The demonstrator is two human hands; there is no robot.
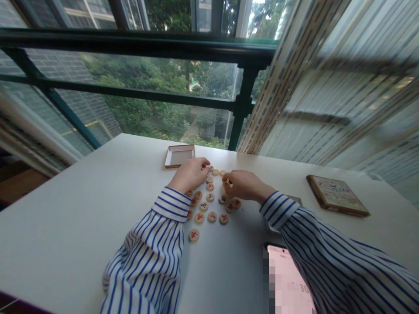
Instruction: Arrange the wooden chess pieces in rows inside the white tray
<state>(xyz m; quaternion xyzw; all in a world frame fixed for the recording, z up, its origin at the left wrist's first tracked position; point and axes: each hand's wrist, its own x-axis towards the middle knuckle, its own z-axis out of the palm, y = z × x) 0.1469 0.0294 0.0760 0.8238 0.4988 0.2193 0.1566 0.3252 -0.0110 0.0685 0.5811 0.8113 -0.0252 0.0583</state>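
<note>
Several round wooden Chinese chess pieces (212, 216) with red or black characters lie loosely grouped on the white table between my arms. My left hand (191, 173) is at the far left of the group, fingers curled together. By its fingertips is a chess piece with a dark mark (211, 168); whether the fingers hold anything is hidden. My right hand (245, 185) is closed at the right side of the group, with a black-marked chess piece (226, 183) at its fingertips. Two blank-looking pieces (215, 172) lie between the hands. My left forearm partly covers some red pieces.
An open shallow box tray (168, 164) lies beyond my left hand. A patterned flat box (338, 195) lies at the right. A phone (288, 279) rests under my right forearm, near another partly hidden object. A green railing (137, 46) and curtains border the white table (98, 209).
</note>
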